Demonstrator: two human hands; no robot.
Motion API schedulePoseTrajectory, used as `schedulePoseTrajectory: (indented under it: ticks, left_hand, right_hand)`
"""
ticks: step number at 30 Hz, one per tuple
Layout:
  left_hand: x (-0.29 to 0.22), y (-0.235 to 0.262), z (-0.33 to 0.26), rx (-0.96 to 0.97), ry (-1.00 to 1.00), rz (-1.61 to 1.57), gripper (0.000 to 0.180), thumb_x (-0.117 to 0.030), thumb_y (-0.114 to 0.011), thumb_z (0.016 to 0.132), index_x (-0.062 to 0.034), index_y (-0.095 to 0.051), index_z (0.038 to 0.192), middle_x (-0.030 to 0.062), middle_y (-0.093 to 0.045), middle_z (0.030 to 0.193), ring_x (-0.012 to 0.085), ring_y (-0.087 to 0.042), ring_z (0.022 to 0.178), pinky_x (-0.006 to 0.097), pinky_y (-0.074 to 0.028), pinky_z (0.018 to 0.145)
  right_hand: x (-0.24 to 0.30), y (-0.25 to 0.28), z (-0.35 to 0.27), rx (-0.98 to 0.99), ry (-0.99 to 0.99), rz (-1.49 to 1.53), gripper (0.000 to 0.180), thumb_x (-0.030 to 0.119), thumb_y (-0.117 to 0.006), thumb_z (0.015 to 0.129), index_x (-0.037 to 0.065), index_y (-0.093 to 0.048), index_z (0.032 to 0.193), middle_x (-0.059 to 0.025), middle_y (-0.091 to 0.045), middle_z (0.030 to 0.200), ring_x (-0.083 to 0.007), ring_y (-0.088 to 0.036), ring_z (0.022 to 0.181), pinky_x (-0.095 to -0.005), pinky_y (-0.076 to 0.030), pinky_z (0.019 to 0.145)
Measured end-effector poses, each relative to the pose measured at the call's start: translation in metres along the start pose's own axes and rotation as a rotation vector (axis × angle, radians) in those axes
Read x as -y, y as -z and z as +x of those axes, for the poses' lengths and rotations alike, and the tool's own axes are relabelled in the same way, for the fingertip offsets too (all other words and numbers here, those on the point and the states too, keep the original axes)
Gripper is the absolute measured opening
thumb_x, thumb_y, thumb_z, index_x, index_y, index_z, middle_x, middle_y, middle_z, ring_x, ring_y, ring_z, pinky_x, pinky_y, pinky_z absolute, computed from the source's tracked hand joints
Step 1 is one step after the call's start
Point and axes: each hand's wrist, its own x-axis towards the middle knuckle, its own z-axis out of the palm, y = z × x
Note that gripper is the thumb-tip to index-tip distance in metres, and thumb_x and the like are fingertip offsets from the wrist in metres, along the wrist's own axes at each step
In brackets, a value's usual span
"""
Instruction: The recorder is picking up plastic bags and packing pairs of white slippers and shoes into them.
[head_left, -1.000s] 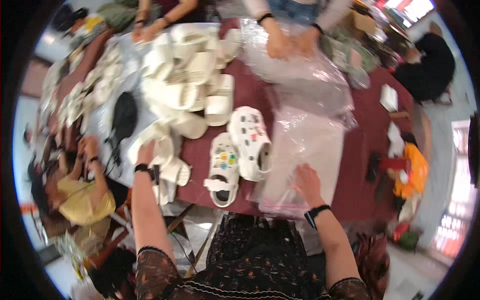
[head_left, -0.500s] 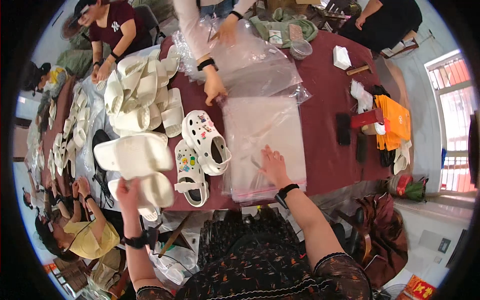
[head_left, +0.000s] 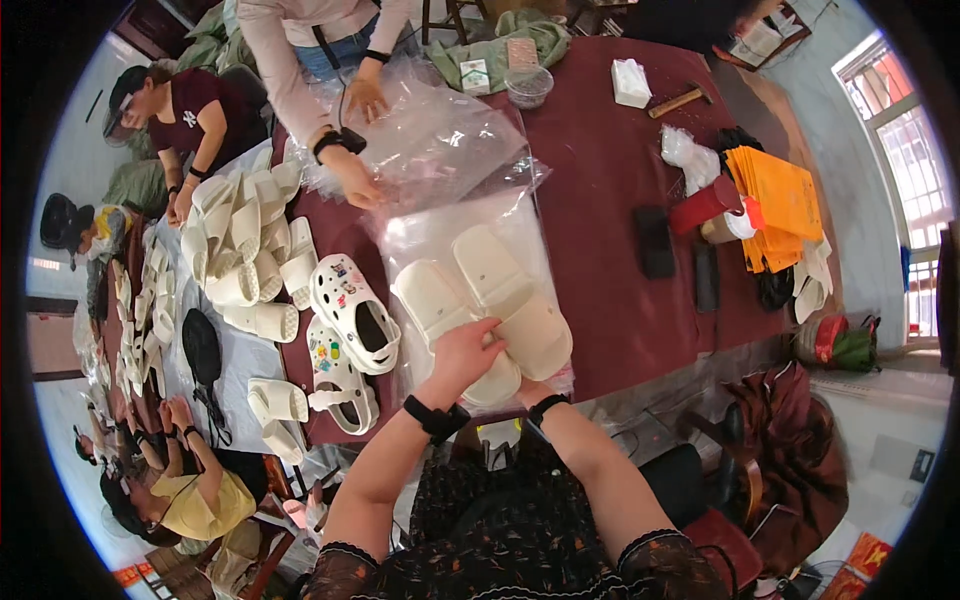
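Note:
A pair of cream slide slippers (head_left: 535, 335) lies side by side over a stack of clear plastic bags (head_left: 410, 235) in front of me. My left hand (head_left: 463, 356) is closed on the pair, with its fingers across the middle, between the two slippers. Below the right slipper's near end is my right hand (head_left: 540, 392); its fingers are hidden beneath the slipper, so their state does not show. Just left of the bags sit two white clogs with coloured charms, one clog (head_left: 345, 300) partly over the other clog (head_left: 345, 395).
A heap of cream slippers (head_left: 240, 225) lies at the left, with a black pouch (head_left: 202, 345) nearer me. Across the table a person's hand (head_left: 357, 185) touches loose plastic bags. At the right are a hammer (head_left: 678, 101), a red cup (head_left: 705, 205) and orange bags (head_left: 780, 205).
My left hand has carried the slippers from the left onto the bag stack. My right hand has moved from lying on the bags to under the slippers' near end. The view has shifted.

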Motion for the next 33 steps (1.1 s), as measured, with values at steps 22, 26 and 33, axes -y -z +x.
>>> schedulePoseTrajectory:
  ticks: [22,26,33]
  left_hand:
    - [0.12,-0.091,0.036,-0.102,-0.061,-0.115,0.044,-0.026,-0.065,0.085,-0.0032,-0.058,0.122,0.0236,-0.066,0.098,0.0395,-0.061,0.094,0.045,-0.049,0.083]
    - [0.065,-0.083,0.03,-0.086,-0.056,0.263,0.05,-0.025,-0.07,0.081,-0.0075,-0.056,0.125,0.0242,-0.063,0.096,0.0423,-0.061,0.091,0.046,-0.049,0.08]
    - [0.052,-0.046,-0.029,-0.304,-0.403,0.189,0.026,-0.019,-0.072,0.078,-0.0053,-0.068,0.1,0.0238,-0.062,0.103,0.0406,-0.057,0.1,0.044,-0.045,0.09]
  right_hand:
    - [-0.028,0.131,-0.147,-0.381,0.042,-0.115,0.012,0.014,-0.06,0.078,0.014,-0.062,0.09,-0.0037,-0.056,0.083,-0.024,-0.055,0.086,-0.0382,-0.039,0.082]
    - [-0.02,0.149,-0.204,-0.449,-0.208,-0.25,0.011,0.015,-0.06,0.08,0.013,-0.064,0.09,-0.0044,-0.059,0.085,-0.024,-0.057,0.089,-0.0384,-0.04,0.085]
    - [0.03,0.146,-0.313,-0.547,-0.606,-0.231,0.014,0.019,-0.058,0.083,0.014,-0.069,0.09,-0.005,-0.066,0.086,-0.0264,-0.061,0.091,-0.0409,-0.043,0.082]
